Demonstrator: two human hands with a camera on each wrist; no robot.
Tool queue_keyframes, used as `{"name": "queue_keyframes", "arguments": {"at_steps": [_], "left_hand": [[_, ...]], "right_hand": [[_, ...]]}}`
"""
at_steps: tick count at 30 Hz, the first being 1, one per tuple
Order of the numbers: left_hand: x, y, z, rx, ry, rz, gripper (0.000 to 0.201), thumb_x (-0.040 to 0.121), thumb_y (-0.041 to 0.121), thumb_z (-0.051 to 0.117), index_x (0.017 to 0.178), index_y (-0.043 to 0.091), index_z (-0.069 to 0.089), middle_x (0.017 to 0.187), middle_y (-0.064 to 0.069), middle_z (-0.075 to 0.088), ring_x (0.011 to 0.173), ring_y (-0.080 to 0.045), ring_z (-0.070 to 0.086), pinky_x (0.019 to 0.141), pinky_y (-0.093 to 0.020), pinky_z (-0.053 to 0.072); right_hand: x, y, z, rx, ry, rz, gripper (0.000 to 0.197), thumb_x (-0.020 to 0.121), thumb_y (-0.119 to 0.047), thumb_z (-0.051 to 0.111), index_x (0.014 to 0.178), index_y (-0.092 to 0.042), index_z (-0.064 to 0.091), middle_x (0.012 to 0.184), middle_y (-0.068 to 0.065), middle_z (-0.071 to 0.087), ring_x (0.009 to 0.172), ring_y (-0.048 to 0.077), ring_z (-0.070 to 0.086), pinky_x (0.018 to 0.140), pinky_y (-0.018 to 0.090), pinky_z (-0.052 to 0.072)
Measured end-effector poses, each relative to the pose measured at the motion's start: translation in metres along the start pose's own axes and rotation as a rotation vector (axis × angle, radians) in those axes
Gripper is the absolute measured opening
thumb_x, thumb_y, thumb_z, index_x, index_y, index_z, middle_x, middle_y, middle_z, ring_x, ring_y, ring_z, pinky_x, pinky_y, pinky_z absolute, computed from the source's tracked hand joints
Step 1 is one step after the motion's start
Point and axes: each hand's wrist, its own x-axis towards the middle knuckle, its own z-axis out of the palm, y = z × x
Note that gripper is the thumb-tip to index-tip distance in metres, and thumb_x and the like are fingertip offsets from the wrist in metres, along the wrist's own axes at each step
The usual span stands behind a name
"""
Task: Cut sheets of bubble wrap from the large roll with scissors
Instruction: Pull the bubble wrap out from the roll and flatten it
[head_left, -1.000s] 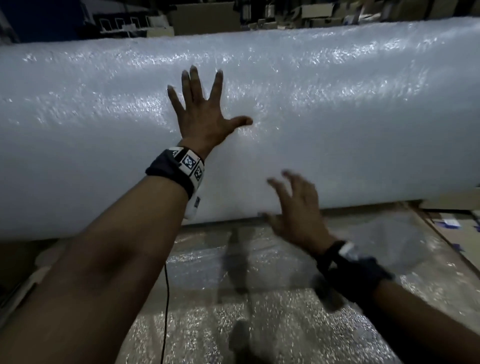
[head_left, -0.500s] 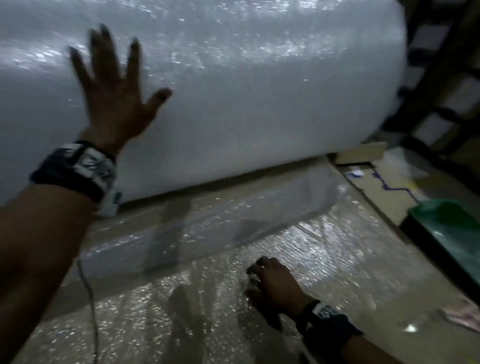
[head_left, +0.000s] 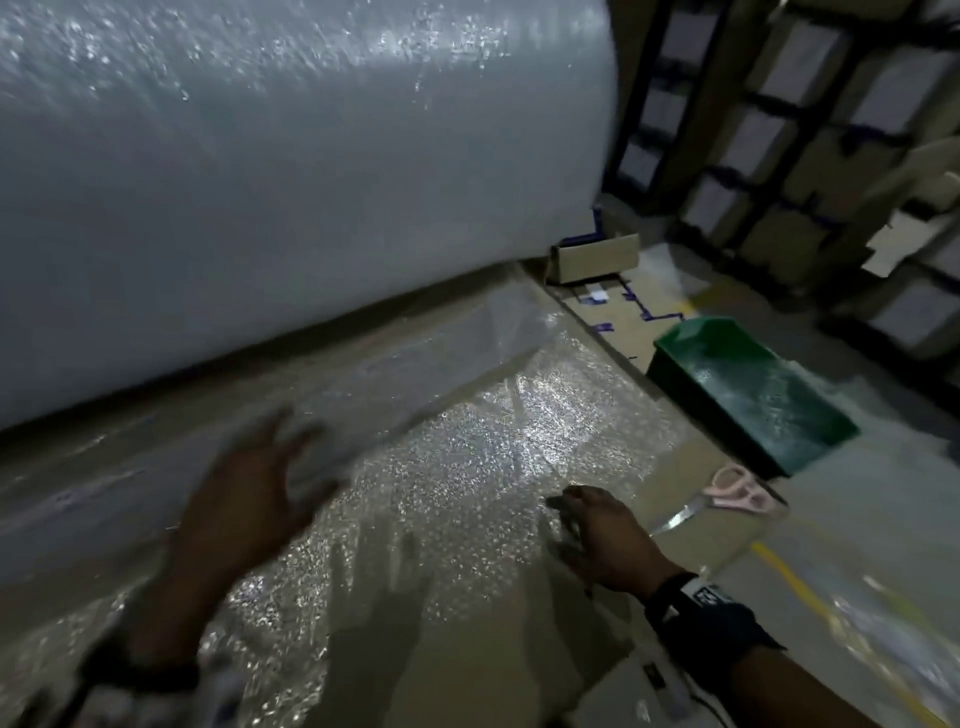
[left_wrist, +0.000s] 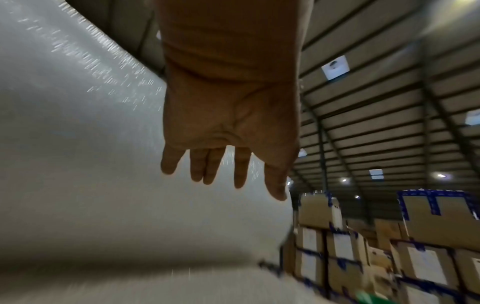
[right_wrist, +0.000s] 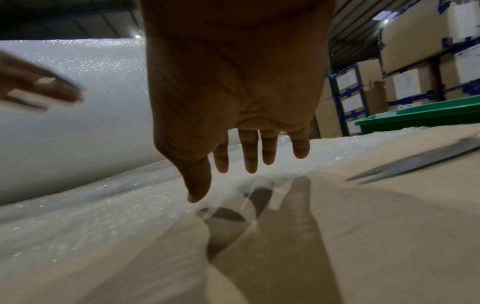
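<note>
My left hand (head_left: 244, 499) is open, its fingers (left_wrist: 241, 168) straight and a little spread, holding nothing. In the head view it is blurred, hanging over the unrolled bubble wrap sheet (head_left: 467, 447) just short of the big roll (head_left: 270, 171); I cannot tell whether it touches either. From the left wrist camera the roll fills everything from 7 to 11 o'clock behind my palm.

My right hand (head_left: 605, 535) is open too, palm down, fingers (right_wrist: 249, 152) loosely extended over the near edge of the sheet and gripping nothing. Its shadow falls on the brown cardboard (right_wrist: 363, 236) below it; whether the fingertips actually rest on the plastic I cannot tell.

The scissors (head_left: 722, 493) lie flat on the floor at about 2 o'clock from my right hand, near but apart from it: pink handles away from me, blades pointing back towards my wrist. Just beyond them, further along at 1 o'clock, sits a green bin (head_left: 748, 395) with clear plastic in it.

The sheet glitters from the foot of the roll down towards me, between my two hands. At 1 o'clock past the roll's end stands a small open cardboard box (head_left: 595, 262), and behind it stacked cartons on shelving (head_left: 810, 135).
</note>
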Motion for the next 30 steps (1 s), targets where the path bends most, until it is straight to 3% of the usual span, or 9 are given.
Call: {"name": "queue_keyframes", "arguments": {"at_steps": [4, 8, 10, 14, 18, 20, 23, 27, 30], "left_hand": [[-0.120, 0.020, 0.097, -0.021, -0.300, -0.069, 0.083, 0.069, 0.083, 0.054, 0.137, 0.037, 0.068, 0.151, -0.004, 0.060, 0.131, -0.032, 0.063, 0.101, -0.047, 0.054], [-0.134, 0.077, 0.150, -0.050, -0.339, -0.053, 0.083, 0.069, 0.077, 0.062, 0.141, 0.035, 0.065, 0.157, -0.005, 0.053, 0.138, -0.029, 0.058, 0.109, -0.037, 0.046], [-0.124, 0.124, 0.169, -0.062, -0.337, -0.007, 0.083, 0.077, 0.076, 0.057, 0.149, 0.035, 0.057, 0.165, -0.004, 0.042, 0.148, -0.025, 0.046, 0.115, -0.032, 0.037], [-0.100, 0.183, 0.202, 0.025, -0.376, -0.049, 0.103, 0.078, 0.088, 0.022, 0.164, 0.031, 0.032, 0.175, -0.011, 0.015, 0.161, -0.029, 0.019, 0.124, -0.050, 0.028], [-0.108, 0.202, 0.220, 0.214, -0.543, -0.114, 0.135, 0.056, 0.102, -0.023, 0.168, 0.028, -0.009, 0.173, -0.008, -0.021, 0.162, -0.029, -0.013, 0.126, -0.060, 0.006], [-0.118, 0.212, 0.222, 0.241, -0.532, -0.133, 0.132, 0.056, 0.101, -0.026, 0.166, 0.028, -0.017, 0.171, -0.009, -0.027, 0.160, -0.029, -0.021, 0.126, -0.061, -0.003], [-0.129, 0.225, 0.226, 0.268, -0.515, -0.177, 0.113, 0.079, 0.097, -0.003, 0.165, 0.026, -0.019, 0.171, -0.009, -0.029, 0.158, -0.027, -0.026, 0.125, -0.061, -0.010], [-0.134, 0.229, 0.225, 0.218, -0.489, -0.189, 0.106, 0.087, 0.093, 0.010, 0.169, 0.026, -0.002, 0.174, -0.004, -0.018, 0.163, -0.025, -0.011, 0.128, -0.057, 0.001], [-0.137, 0.206, 0.204, 0.101, -0.264, -0.213, 0.089, 0.093, 0.083, 0.026, 0.161, 0.025, 0.039, 0.172, -0.011, 0.027, 0.156, -0.029, 0.032, 0.122, -0.054, 0.033]], "right_hand": [[-0.012, 0.078, -0.024, 0.001, 0.156, 0.059, 0.045, 0.084, -0.032, 0.063, 0.128, -0.029, 0.069, 0.131, 0.007, 0.066, 0.120, 0.029, 0.063, 0.102, 0.041, 0.053], [-0.043, 0.171, -0.052, -0.063, 0.091, 0.165, 0.070, 0.069, -0.036, 0.059, 0.137, -0.020, 0.067, 0.141, 0.017, 0.061, 0.131, 0.037, 0.059, 0.105, 0.046, 0.051], [-0.051, 0.200, -0.057, -0.116, 0.040, 0.157, 0.072, 0.068, -0.036, 0.055, 0.137, -0.021, 0.065, 0.141, 0.012, 0.062, 0.131, 0.036, 0.058, 0.103, 0.046, 0.051], [-0.050, 0.232, -0.055, -0.185, -0.006, 0.080, 0.065, 0.067, -0.040, 0.060, 0.131, -0.032, 0.065, 0.128, 0.000, 0.065, 0.117, 0.034, 0.063, 0.094, 0.047, 0.054], [-0.055, 0.237, -0.073, -0.148, -0.132, 0.021, 0.060, 0.065, -0.054, 0.060, 0.120, -0.034, 0.066, 0.114, 0.000, 0.065, 0.108, 0.030, 0.065, 0.087, 0.040, 0.055], [-0.061, 0.239, -0.079, -0.164, -0.203, 0.017, 0.047, 0.070, -0.065, 0.061, 0.104, -0.032, 0.065, 0.106, -0.005, 0.068, 0.099, 0.023, 0.067, 0.078, 0.034, 0.053], [-0.065, 0.235, -0.075, -0.034, -0.126, 0.012, 0.041, 0.072, -0.070, 0.058, 0.080, -0.030, 0.058, 0.085, -0.008, 0.063, 0.082, 0.021, 0.063, 0.069, 0.033, 0.048], [-0.048, 0.188, -0.072, -0.011, 0.018, -0.002, 0.029, 0.075, -0.053, 0.074, 0.084, -0.033, 0.056, 0.090, -0.008, 0.063, 0.088, 0.022, 0.066, 0.066, 0.032, 0.043], [-0.017, 0.158, -0.060, -0.030, 0.052, -0.126, 0.042, 0.077, -0.071, 0.068, 0.101, -0.037, 0.063, 0.102, -0.013, 0.059, 0.092, 0.017, 0.066, 0.069, 0.033, 0.051]]}}
